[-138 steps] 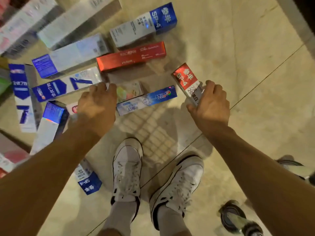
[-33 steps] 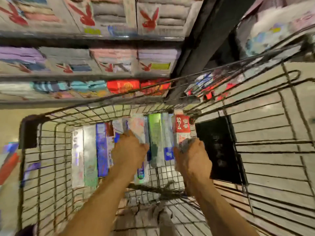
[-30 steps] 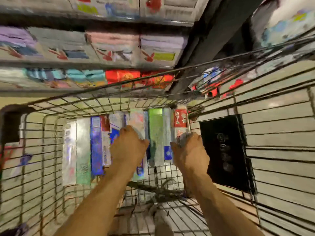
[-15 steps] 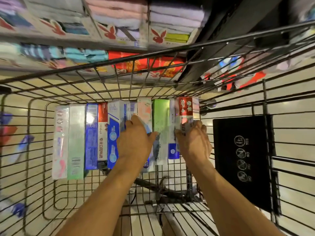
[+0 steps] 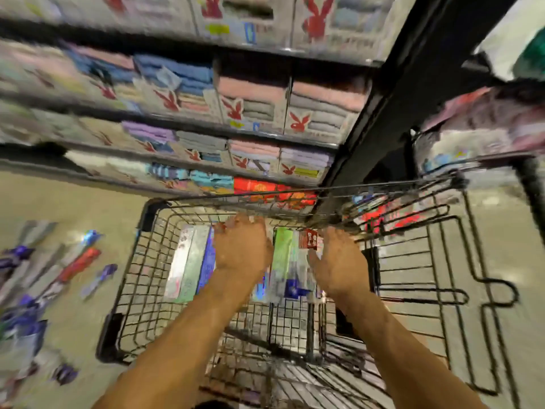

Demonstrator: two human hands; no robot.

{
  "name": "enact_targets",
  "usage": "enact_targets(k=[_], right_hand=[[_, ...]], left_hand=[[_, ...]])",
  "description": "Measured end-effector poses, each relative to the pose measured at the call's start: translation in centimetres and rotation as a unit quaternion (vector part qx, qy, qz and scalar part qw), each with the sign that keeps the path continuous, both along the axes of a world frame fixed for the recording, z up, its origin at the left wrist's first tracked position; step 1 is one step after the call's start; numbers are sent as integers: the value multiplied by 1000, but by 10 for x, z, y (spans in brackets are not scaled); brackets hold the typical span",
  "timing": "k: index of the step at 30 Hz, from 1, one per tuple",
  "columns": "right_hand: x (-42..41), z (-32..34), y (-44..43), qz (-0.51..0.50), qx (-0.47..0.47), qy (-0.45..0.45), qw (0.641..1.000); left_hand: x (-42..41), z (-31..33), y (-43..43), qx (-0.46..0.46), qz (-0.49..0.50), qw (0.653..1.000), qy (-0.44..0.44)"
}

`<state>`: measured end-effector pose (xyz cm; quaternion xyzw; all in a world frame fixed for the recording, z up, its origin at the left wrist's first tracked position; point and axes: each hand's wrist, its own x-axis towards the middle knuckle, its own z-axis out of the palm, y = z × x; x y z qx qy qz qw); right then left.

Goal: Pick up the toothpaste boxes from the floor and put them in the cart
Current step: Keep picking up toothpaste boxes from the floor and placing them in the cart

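Towel shelves (image 5: 253, 113) fill the upper frame. At centre sits the wire cart (image 5: 138, 278), its toothpaste boxes (image 5: 188, 261) packed side by side, probably to save room. More loose boxes (image 5: 76, 265) lie at the left edge. The left hand (image 5: 241, 252) and right hand (image 5: 336, 261) hover flat over the row, fingers loosely spread, apparently gripping nothing.
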<state>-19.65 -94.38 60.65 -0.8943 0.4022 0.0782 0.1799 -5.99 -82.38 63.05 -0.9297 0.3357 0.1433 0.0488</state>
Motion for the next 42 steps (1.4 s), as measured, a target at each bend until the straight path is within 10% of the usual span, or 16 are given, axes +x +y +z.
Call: enact_targets(k=[18, 42], right_hand=[[94, 331, 153, 347, -150, -109, 920], [216, 283, 563, 561, -120, -54, 817]], left_hand=[[-11, 301, 252, -30, 169, 972, -162], [40, 258, 711, 16, 378, 916, -133]])
